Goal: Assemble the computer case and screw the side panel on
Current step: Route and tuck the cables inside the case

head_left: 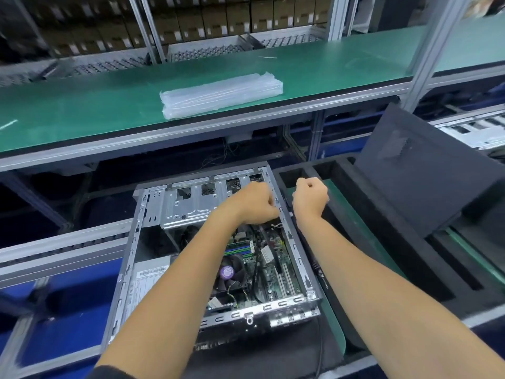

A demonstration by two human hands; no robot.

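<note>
Head view: open computer case (218, 258) flat on the conveyor line, motherboard (262, 258) exposed, side panel (418, 170) propped tilted against black foam tray (382, 236) well off to the right, likely parked for fitting last. Left hand (252, 203) curled inside case by the far right rim near drive cage (185, 203), fingers folded under, grasp not discernible; right hand (311, 198) fisted just outside that rim, empty or not cannot tell. Free room above case; green shelf (109, 110) edge overhangs beyond.

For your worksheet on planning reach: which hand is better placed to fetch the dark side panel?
Probably the right hand: it hovers outside the open case, nearer the side panel leaning at right. The left hand is inside the case.
</note>
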